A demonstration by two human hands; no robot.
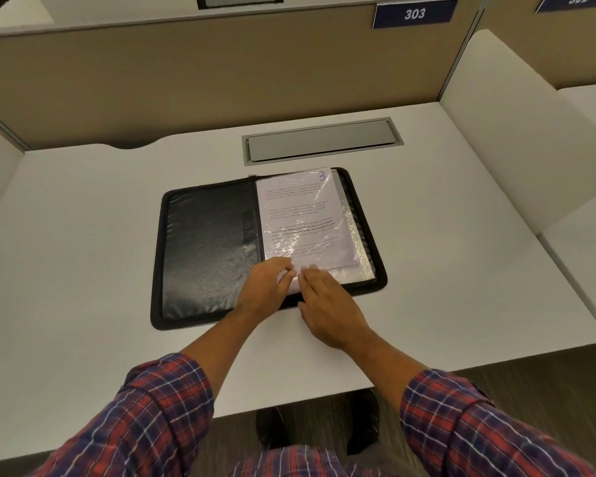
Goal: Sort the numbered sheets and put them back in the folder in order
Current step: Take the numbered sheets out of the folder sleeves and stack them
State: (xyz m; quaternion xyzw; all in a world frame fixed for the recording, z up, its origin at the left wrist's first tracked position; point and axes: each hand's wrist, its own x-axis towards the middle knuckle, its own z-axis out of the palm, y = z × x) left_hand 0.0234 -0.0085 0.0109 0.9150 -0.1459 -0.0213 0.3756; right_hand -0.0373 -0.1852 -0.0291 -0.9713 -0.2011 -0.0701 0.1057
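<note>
An open black folder (pixel 207 242) lies on a white desk (pixel 83 235). A sheet (pixel 300 215) marked 3 sits in the folder's right-hand plastic sleeve. The left hand (pixel 267 284) seems to pinch the sheet's bottom edge, while the right hand (pixel 327 304) rests beside it, fingers flat. The step looks like drawing this sheet out for sorting; next, a steady pull towards the person.

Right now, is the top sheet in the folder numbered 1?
No, the sheet on top in the open folder bears a handwritten 3 at its upper right corner.

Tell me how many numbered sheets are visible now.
1. The sheet marked 3 lies on the open folder's right side; others may be hidden beneath it.
</note>
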